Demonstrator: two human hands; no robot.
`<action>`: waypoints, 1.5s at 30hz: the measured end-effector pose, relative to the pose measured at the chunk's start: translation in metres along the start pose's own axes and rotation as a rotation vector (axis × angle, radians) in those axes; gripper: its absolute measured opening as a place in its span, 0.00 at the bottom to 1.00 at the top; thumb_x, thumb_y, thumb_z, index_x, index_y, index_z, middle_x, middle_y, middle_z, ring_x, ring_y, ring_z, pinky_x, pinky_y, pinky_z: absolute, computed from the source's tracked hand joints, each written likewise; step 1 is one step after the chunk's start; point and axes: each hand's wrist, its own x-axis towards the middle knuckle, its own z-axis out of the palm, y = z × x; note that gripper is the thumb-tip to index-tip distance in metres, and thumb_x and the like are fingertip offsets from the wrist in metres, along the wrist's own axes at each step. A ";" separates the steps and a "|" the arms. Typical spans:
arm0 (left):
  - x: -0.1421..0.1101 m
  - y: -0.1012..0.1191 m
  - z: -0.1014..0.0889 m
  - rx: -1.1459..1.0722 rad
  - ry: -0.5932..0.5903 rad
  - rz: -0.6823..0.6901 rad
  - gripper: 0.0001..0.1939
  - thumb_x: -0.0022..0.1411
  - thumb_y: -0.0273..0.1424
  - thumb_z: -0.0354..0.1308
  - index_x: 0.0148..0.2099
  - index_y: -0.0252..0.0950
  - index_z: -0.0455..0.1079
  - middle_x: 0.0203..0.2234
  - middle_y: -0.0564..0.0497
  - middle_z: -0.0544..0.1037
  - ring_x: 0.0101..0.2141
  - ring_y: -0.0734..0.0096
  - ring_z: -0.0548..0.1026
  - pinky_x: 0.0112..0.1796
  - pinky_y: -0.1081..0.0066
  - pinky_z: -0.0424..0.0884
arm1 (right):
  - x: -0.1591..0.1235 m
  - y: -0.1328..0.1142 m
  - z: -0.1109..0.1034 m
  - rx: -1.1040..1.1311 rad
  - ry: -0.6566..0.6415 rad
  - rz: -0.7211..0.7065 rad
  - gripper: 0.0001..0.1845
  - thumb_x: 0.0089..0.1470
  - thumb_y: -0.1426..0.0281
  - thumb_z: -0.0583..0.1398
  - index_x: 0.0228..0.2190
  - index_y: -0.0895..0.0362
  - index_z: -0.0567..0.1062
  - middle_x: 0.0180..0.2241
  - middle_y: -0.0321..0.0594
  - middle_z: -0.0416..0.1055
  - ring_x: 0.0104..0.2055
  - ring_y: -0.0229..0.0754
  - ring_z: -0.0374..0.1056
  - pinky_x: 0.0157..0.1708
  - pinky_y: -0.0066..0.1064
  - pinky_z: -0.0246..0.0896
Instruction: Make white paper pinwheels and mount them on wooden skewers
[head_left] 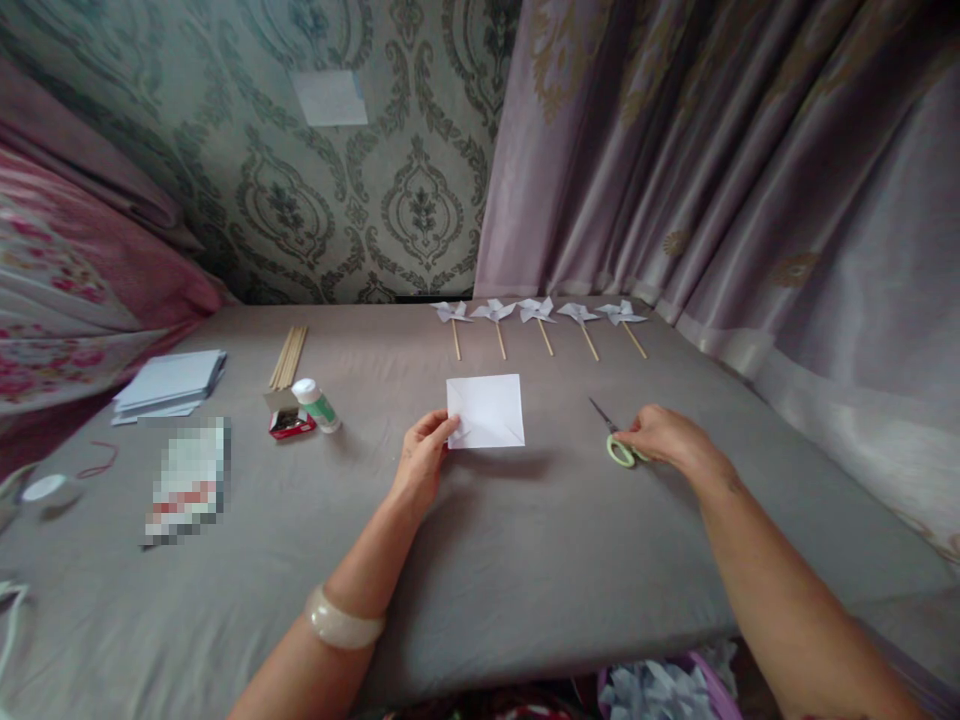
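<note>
Between the thumb and fingers of my left hand [426, 455] is a square sheet of white paper [489, 410], held by its left edge above the table. Faint diagonal lines run in from its lower corners. Over to the right, my right hand [667, 440] grips a pair of scissors [621, 450] by the light green handles. Their dark blades point away and to the left, close to the tablecloth. Whether the scissors rest on the cloth I cannot tell.
Several white paper pinwheels [537, 312] on sticks line the table's back edge. At left are wooden sticks [289, 357], a red box [291, 424], a white-and-green bottle [316, 405], a stack of paper [171, 382] and a blurred packet [187, 480]. A purple bin [709, 680] holds paper scraps below.
</note>
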 end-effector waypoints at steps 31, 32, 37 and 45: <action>0.010 -0.026 -0.018 1.057 -0.082 0.409 0.13 0.53 0.21 0.53 0.41 0.35 0.71 0.27 0.51 0.75 0.28 0.73 0.72 0.33 0.72 0.67 | -0.029 -0.126 0.064 0.372 0.357 -0.318 0.14 0.53 0.69 0.60 0.43 0.57 0.73 0.38 0.45 0.75 0.40 0.48 0.70 0.36 0.34 0.62; 0.010 -0.027 -0.017 1.087 -0.084 0.425 0.12 0.53 0.20 0.53 0.39 0.35 0.72 0.28 0.50 0.75 0.28 0.72 0.72 0.34 0.72 0.68 | -0.033 -0.127 0.064 0.326 0.415 -0.356 0.16 0.53 0.70 0.60 0.45 0.58 0.73 0.41 0.47 0.74 0.42 0.49 0.69 0.37 0.35 0.62; 0.009 -0.027 -0.016 1.046 -0.018 0.462 0.09 0.54 0.22 0.54 0.37 0.35 0.73 0.28 0.50 0.75 0.29 0.72 0.72 0.35 0.71 0.68 | -0.046 -0.131 0.067 0.209 0.505 -0.711 0.10 0.57 0.69 0.57 0.40 0.55 0.77 0.42 0.44 0.72 0.44 0.48 0.65 0.43 0.37 0.61; 0.026 0.022 -0.056 0.643 0.877 0.718 0.11 0.54 0.32 0.58 0.38 0.35 0.62 0.32 0.50 0.67 0.34 0.68 0.68 0.37 0.66 0.66 | -0.044 -0.132 0.080 0.235 0.469 -0.873 0.10 0.59 0.69 0.56 0.37 0.55 0.77 0.39 0.43 0.73 0.42 0.47 0.64 0.43 0.38 0.61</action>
